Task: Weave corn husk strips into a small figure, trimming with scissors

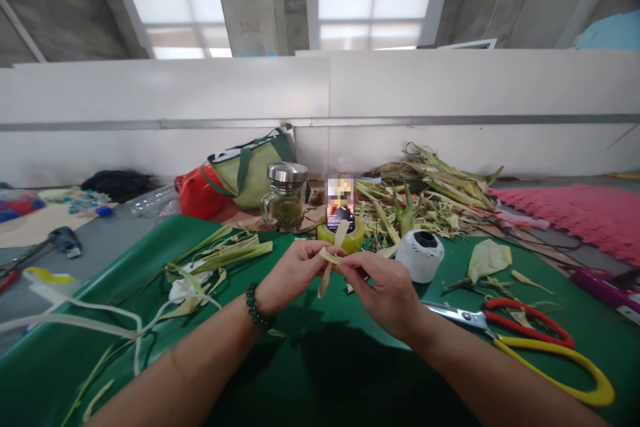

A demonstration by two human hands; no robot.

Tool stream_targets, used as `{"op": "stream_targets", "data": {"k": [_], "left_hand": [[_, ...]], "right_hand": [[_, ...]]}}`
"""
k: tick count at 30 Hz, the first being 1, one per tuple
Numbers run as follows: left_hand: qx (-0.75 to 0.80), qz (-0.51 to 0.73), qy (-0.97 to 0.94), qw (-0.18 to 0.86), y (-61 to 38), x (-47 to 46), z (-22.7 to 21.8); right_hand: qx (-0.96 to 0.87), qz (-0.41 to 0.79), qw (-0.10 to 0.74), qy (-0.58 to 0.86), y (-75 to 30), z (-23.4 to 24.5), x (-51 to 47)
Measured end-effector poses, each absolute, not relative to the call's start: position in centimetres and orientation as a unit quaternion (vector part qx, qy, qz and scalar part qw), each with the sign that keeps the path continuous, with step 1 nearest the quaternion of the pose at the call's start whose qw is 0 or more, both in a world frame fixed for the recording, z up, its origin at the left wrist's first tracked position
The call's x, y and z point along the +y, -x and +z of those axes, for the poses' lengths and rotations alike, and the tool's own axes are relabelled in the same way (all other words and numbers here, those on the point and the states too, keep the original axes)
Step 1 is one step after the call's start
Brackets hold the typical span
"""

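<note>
Between my two hands is a pale strip of corn husk (325, 280), folded or crossed at the middle, with one end pointing up and another hanging down. My left hand (299, 271), with a dark green bead bracelet at the wrist, pinches it from the left. From the right, the fingertips of my right hand (387, 290) close on the same husk. Just behind stands a lit phone (340, 203) in a yellow-green round holder (354, 237). A white spool of thread (420, 256) sits beside my right hand, and scissors (485, 321) with red and yellow handles lie by my right forearm.
A green mat (240, 340) covers the work surface. Loose husks (235, 255) and a white cable (115, 327) lie at left. Behind stand a glass jar (286, 203) and a green bag (250, 173). A heap of husks (435, 203) and pink cloth (575, 213) are at right.
</note>
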State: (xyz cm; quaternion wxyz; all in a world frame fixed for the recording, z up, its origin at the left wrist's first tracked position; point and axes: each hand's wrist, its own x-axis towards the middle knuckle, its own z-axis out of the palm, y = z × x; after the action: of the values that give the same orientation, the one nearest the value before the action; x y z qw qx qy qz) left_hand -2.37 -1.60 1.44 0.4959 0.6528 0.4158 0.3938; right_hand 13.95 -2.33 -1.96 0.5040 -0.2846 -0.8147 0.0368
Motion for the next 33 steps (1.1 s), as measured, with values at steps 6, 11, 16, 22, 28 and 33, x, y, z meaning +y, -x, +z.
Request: {"op": "stream_targets", "data": {"k": [6, 11, 16, 22, 28, 33], "left_hand": [[0.389, 0.381, -0.659, 0.519, 3.0, -1.7, 1.8], [0.390, 0.341, -0.669, 0.533, 3.1, -1.9, 2.0], [0.426, 0.373, -0.687, 0.456, 2.9, -1.7, 1.6], [0.445, 0.401, -0.645, 0.475, 2.5, -1.5, 1.2], [0.427, 0.362, -0.669, 0.488, 2.1, -2.1, 1.3], [0.408, 0.393, -0.653, 0.503, 2.4, -2.0, 1.3]], "right_hand": [[-0.822, 0.038, 0.480, 0.304, -14.2, -1.3, -2.4], [-0.826, 0.023, 0.472, 0.307, -14.2, -1.6, -2.3], [-0.833, -0.029, 0.449, 0.323, -14.3, -1.5, -2.2], [-0.855, -0.231, 0.390, 0.251, -13.7, -0.9, -3.1], [-0.883, -0.195, 0.389, 0.178, -13.5, -1.5, -3.0], [-0.813, 0.031, 0.515, 0.270, -13.7, -2.1, -1.8]]}}
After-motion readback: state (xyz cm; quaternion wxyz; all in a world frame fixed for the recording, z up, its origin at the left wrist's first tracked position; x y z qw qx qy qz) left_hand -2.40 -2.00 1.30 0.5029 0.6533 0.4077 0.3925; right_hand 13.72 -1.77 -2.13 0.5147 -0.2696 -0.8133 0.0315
